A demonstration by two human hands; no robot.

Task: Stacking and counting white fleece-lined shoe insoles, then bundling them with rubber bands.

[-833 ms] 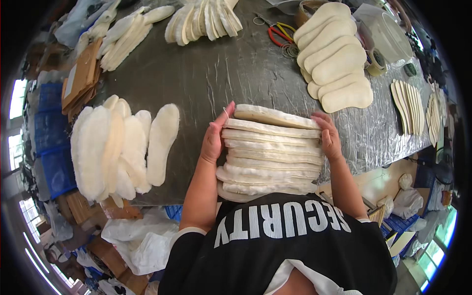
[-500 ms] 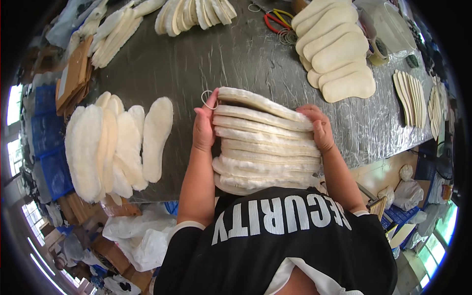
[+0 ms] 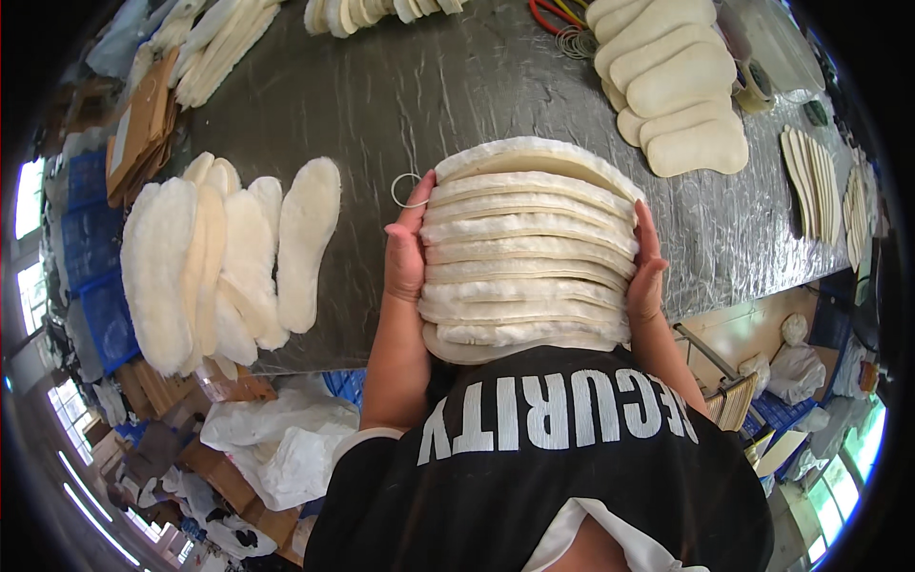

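Presently handled stack: fleecy cream insoles (image 3: 529, 250), set edge-up one behind another, between the two hands at the near edge of the dark table (image 3: 372, 124), close against the black shirt (image 3: 610, 500).
Farthest insole (image 3: 534, 151): bowed outward, with a gap at mid-length between it and its neighbour.
Left hand (image 3: 405, 253): against the stack's left end; fingers extended and close together, thumb standing off, pinching nothing visible.
Right hand (image 3: 648, 272): against the right end; visible fingers straight, thumb raised apart; whether the hidden fingers spread, cannot tell.
White loop (image 3: 393, 194): thin, at the left fingertips; its hold there is partly hidden.
Fleecy pile (image 3: 157, 276): left of the stack, well apart, insoles overlapping.
Smooth insoles (image 3: 681, 81): far right, overlapping in a column.
Coiled rings (image 3: 575, 42): beside red handles (image 3: 545, 14), cut off by the upper edge.
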